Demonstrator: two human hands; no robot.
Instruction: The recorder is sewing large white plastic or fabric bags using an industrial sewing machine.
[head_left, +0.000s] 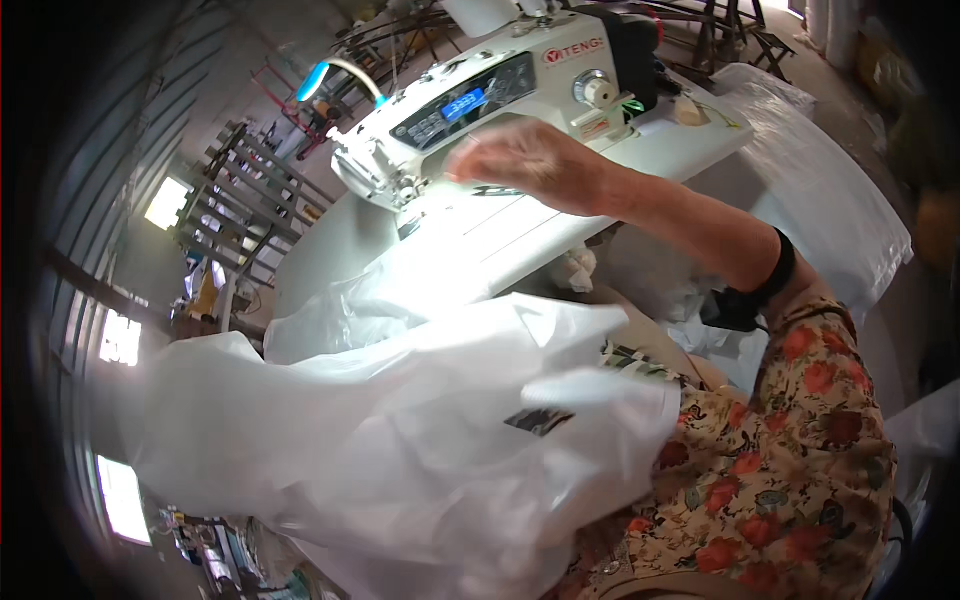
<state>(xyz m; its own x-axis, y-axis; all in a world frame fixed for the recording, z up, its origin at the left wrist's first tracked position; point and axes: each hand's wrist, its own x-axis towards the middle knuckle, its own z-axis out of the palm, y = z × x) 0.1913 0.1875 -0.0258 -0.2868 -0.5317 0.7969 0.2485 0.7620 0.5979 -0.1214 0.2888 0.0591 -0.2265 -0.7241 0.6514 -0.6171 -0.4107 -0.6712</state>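
Right hand (515, 160): up at twelve o'clock, before the sewing machine (480, 95); fingers blurred, can't tell!
White sheeting (400, 440): billowing at seven o'clock!
Left fingers: unseen, can't tell.

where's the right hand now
In the head view, the right hand is above centre, in front of the sewing machine, below and right of its blue screen.

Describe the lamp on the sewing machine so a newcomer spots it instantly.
Find the white sewing machine in the upper middle, behind the right hand. From its top left, a thin pale neck arches leftward to the lamp. Its blue head juts out beyond the machine's body, unlike the lit blue screen set in the dark control panel.
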